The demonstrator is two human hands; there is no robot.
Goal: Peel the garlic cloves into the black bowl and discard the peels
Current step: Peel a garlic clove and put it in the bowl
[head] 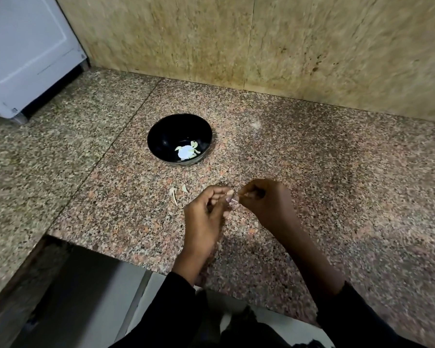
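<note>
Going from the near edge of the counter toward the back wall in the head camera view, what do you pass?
Speckled granite counter edge → left hand and right hand pinching a small garlic clove → pale loose peel scraps → round black bowl holding peeled garlic cloves → tan stone wall.

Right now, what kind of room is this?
Most likely a home kitchen: a speckled granite countertop against a stone backsplash, a white appliance at the left, and a black bowl holding peeled garlic cloves.

Both arms wear long black sleeves, the left sleeve and the right sleeve ending at the wrists. The left hand and right hand are bare, ungloved.
</note>
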